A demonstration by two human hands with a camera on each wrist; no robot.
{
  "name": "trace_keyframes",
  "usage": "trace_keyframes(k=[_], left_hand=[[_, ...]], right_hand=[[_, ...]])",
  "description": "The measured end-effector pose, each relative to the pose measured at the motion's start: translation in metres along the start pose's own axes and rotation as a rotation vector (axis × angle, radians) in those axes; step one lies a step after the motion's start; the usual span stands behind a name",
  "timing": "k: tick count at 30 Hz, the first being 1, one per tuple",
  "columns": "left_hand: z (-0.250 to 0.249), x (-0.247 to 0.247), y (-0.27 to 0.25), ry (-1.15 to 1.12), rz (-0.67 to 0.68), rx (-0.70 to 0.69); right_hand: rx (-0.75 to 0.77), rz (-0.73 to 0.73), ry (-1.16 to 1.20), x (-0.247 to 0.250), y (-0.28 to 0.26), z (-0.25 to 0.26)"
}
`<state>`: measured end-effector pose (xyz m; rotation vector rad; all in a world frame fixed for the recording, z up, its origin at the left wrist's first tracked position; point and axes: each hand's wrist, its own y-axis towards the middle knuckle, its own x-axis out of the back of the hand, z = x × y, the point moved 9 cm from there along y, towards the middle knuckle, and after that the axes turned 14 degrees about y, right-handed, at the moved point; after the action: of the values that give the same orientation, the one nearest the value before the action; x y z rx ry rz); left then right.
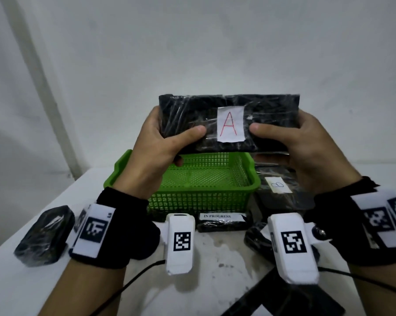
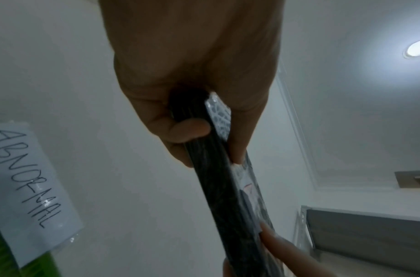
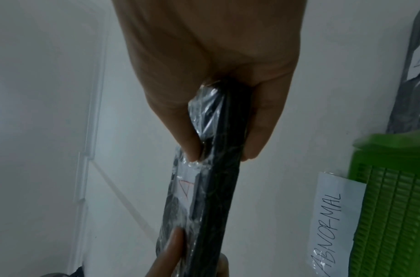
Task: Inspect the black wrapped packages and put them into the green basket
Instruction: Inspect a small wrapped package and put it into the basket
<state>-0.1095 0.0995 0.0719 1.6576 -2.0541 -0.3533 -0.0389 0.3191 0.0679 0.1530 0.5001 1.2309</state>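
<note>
Holding the flat black package wrapped in clear film up at chest height, the person has its broad face turned toward the head camera, presumably so the white paper label with a red letter A can be read and the wrapping checked. The left hand grips the package's left end, thumb laid across the front face and fingers curled behind; the right hand does the same at the right end. Both thumbs stop just short of the label, leaving it uncovered. Seen from the wrist views, each hand pinches the thin slab between thumb and fingers, which suits a slippery film surface.

Directly below the held package sits the green perforated plastic basket on the white table, with nothing visible inside it; holding the package above it would make the drop short once inspection ends. A white slip reading ABNORMAL is fixed to the basket's outer wall.

Other black wrapped packages wait on the table: one bearing a label marked B just right of the basket, a smaller rounded one at the left, and a narrow one carrying an IN PROGRESS tag in front of the basket. Judging by this, the task is at an early stage.
</note>
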Motion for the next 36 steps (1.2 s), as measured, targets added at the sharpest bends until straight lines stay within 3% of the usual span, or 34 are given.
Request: trace_keyframes(k=[8,14,22,25,31,36], left_hand=[[-0.004,0.001,0.002,0.028,-0.065,-0.079],[-0.003,-0.002,0.0,0.042,-0.071,-0.063],[-0.001,0.011,-0.002,0.061,-0.034,-0.043],[0.0,0.008,-0.003,0.045,0.041,0.021],[0.008,0.018,0.003,0.084,0.007,-0.024],[0.007,0.007,-0.002,0.051,0.052,0.044]], right_hand=[[0.132,-0.071,-0.009,0.003,-0.002,0.007],[0.247,-0.113,-0.03,0.002,-0.005,0.014],[0.114,-0.034,-0.06,-0.009,-0.006,0.003],[0.03,-0.03,0.016,-0.009,-0.006,-0.001],[-0.301,0.054,-0.048,-0.01,-0.01,-0.027],[-0.143,-0.018,0.061,-0.009,-0.003,-0.02]])
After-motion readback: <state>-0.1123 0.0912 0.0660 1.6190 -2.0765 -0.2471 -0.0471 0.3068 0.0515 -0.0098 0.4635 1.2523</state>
